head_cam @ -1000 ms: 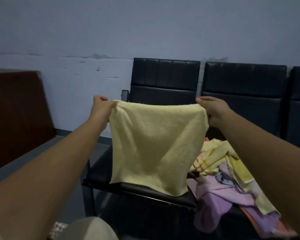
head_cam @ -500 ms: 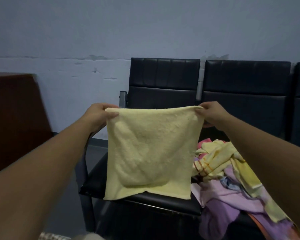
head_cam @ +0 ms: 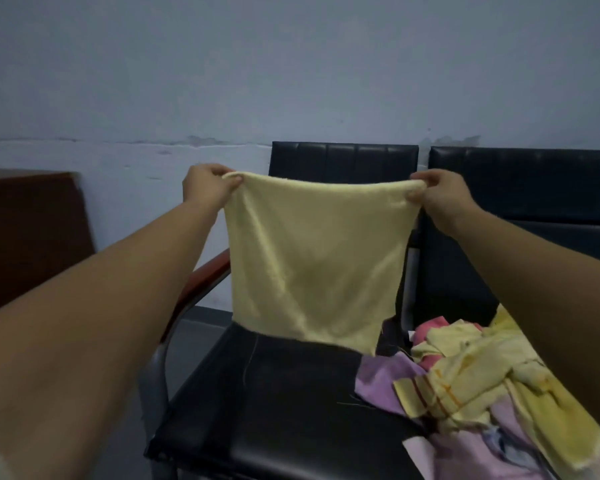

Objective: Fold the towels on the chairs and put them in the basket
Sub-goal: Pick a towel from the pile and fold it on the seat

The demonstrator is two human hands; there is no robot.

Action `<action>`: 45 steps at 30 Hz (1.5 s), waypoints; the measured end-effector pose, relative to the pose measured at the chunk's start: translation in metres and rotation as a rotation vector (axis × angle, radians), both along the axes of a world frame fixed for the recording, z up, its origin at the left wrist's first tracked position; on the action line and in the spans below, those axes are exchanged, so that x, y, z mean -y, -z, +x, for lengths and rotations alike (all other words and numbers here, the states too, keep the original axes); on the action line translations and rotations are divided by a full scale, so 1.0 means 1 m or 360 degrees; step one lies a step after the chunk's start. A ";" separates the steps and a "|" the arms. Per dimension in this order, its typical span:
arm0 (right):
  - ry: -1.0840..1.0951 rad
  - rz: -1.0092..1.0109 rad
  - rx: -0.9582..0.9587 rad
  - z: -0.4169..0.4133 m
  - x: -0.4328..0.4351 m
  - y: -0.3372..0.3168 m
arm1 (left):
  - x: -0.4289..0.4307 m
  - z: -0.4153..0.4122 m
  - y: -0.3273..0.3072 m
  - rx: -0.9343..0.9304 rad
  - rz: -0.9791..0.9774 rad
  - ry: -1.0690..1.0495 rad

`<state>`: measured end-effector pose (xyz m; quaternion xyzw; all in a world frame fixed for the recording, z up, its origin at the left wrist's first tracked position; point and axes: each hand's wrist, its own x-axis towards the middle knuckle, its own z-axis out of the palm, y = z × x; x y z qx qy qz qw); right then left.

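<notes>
left hand (head_cam: 210,187): pinching the top left corner of the yellow towel (head_cam: 312,258), thumb and fingers curled tight on the hem
right hand (head_cam: 440,195): same deal on the top right corner, fingers bunched round a little tuck of cloth
why it's held like that: both arms are stretched out and the corners pulled apart, so the top edge runs nearly taut and the rest hangs flat. Looks to me like squaring it up before the first fold
where the towel is: up in the air in front of the left chair (head_cam: 274,393), covering most of its backrest. The bottom edge dangles low over the back of the seat, can't tell if it brushes it
seat: plenty of black cushion showing under the towel, my guess is that's the spot to lay it down and fold on
towel pile (head_cam: 465,375): crumpled heap of yellow, pink and lilac ones on the next chair (head_cam: 520,188), with a lilac bit spilling onto the left chair's right edge. Nothing in it looks folded, so I'd say there's loads left to do
basket: nowhere in sight from here, so no clue what's in it or which way the folded one has to go
other containers: none that I can spot, the chair seats are doing all the holding
brown cabinet (head_cam: 32,230): off to the left by the wall, not involved
</notes>
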<state>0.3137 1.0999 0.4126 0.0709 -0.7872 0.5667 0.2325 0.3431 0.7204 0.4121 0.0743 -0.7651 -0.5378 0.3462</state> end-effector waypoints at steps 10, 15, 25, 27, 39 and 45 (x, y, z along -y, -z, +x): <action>0.0149 0.0167 0.0117 0.055 0.005 0.080 | 0.012 0.079 0.093 0.0315 -0.0278 0.0138; 0.0048 -0.0031 0.0485 0.093 0.011 0.165 | 0.022 0.127 0.173 0.0679 -0.0479 0.0202; -0.0148 0.0787 0.0578 0.129 0.008 0.210 | 0.033 0.163 0.224 0.0691 -0.0415 0.0273; -0.0142 0.0631 0.0532 0.127 0.004 0.210 | 0.034 0.165 0.224 0.0615 -0.0347 0.0306; -0.0445 -0.0091 0.1293 0.128 -0.008 0.226 | 0.029 0.168 0.239 0.0873 -0.0022 0.0637; -0.0223 0.0383 0.1033 0.103 -0.005 0.251 | 0.023 0.148 0.271 0.0878 -0.0140 0.0469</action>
